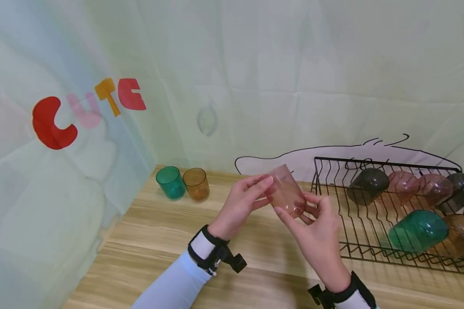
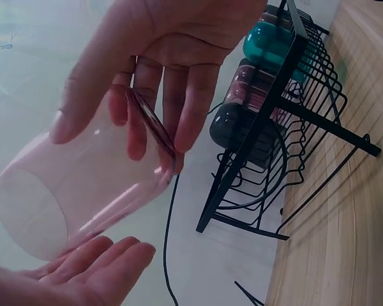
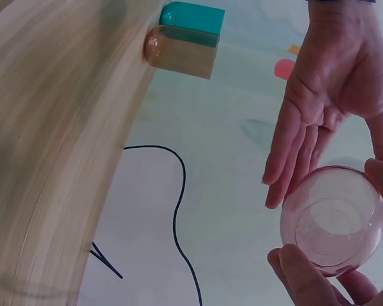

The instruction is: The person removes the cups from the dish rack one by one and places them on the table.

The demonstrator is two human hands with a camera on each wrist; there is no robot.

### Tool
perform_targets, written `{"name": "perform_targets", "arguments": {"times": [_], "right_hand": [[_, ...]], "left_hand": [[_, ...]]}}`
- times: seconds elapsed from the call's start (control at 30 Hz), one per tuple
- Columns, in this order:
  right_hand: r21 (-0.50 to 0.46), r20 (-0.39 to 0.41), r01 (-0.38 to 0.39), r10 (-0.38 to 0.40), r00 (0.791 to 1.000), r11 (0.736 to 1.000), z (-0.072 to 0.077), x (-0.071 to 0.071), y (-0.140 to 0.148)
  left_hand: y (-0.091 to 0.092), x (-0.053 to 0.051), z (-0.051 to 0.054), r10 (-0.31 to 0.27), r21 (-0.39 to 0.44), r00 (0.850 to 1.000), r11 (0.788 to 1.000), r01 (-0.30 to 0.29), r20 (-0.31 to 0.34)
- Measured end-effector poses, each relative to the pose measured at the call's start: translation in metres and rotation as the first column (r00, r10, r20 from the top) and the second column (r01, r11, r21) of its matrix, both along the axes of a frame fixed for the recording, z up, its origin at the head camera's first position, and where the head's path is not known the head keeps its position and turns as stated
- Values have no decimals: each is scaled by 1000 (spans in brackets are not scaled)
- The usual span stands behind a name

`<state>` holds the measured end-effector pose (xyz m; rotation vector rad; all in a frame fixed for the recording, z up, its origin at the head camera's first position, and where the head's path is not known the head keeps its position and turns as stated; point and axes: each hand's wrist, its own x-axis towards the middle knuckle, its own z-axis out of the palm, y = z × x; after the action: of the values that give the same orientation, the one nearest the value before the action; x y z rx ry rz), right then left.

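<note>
A clear pink glass [image 1: 286, 191] hangs tilted above the table, held between both hands. My left hand [image 1: 241, 199] holds its open end, thumb on the near side and fingers on the far side. Around the thicker base curl the thumb and fingers of my right hand [image 1: 319, 227]. The left wrist view shows the glass [image 2: 96, 172] from the side, with the right hand [image 2: 172, 38] above and the left fingers [image 2: 108, 271] beneath. In the right wrist view its round base [image 3: 332, 217] faces the camera, and the left hand [image 3: 335, 83] reaches in from above.
A black wire rack [image 1: 348, 249] at the right holds several upturned glasses, among them a green one [image 1: 417, 231] and a dark grey one [image 1: 368, 185]. A green glass [image 1: 170, 182] and an amber glass [image 1: 196, 184] stand upright at the table's back left, before the curtain [image 1: 255, 120].
</note>
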<state>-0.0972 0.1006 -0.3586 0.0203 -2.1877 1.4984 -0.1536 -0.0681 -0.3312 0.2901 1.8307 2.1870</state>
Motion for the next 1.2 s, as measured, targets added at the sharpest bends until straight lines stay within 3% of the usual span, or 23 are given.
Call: {"name": "perform_targets", "arguments": {"times": [0.17, 0.43, 0.63, 0.8, 1.07, 1.2], "right_hand": [[-1, 64, -18, 18, 998, 1000, -3, 0, -1], [109, 108, -16, 4, 994, 994, -7, -1, 1], [225, 162, -20, -18, 987, 974, -7, -2, 3], [280, 158, -46, 1, 988, 959, -8, -3, 4], [352, 150, -97, 46, 988, 931, -6, -4, 9], [392, 157, -99, 40, 987, 915, -3, -4, 12]], "left_hand": [[2, -2, -2, 1, 11, 1000, 1000, -1, 31], [4, -3, -5, 59, 17, 998, 998, -59, 34], [4, -2, -7, 84, -26, 996, 996, -85, -14], [4, -1, -7, 112, -96, 992, 988, -118, -61], [-6, -7, -8, 170, -208, 976, 958, -196, -135], [-15, -14, -14, 222, -213, 964, 944, -251, -148]]}}
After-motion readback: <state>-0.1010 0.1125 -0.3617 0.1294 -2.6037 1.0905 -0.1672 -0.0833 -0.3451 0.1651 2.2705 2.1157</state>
